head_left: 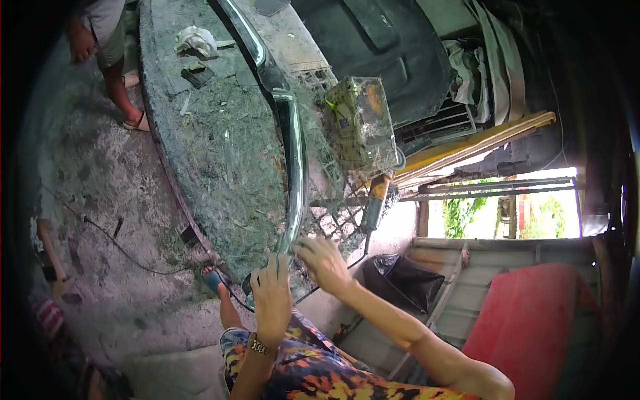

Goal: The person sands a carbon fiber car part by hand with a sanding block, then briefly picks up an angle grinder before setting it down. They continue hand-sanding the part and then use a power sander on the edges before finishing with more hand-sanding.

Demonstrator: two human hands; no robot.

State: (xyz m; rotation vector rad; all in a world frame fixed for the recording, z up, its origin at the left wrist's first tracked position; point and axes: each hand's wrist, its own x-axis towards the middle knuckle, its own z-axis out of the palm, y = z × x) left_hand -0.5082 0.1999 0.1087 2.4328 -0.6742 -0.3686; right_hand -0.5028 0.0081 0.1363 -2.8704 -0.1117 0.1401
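Observation:
A long, curved, glossy black-and-silver trim strip (294, 157) lies along a worn, dusty table (230, 160), its near end at my hands. My left hand (271, 290), with a watch on its wrist, rests on that end, fingers stretched forward along it and thumb hidden. Just to the right, my right hand (325, 263) is slightly blurred, its fingers bent and apart, fingertips close to the strip's edge. It shows nothing in its grasp. A small dark rounded piece shows at the left edge of my left hand.
A crumpled white cloth (196, 41) and a dark block (197, 75) lie on the table. Right of the strip stand a worn box (360, 123) and an orange-handled tool (378, 197). A black bag (405, 281) and red panel (523, 320) are lower right. Another person's leg (119, 93) shows upper left.

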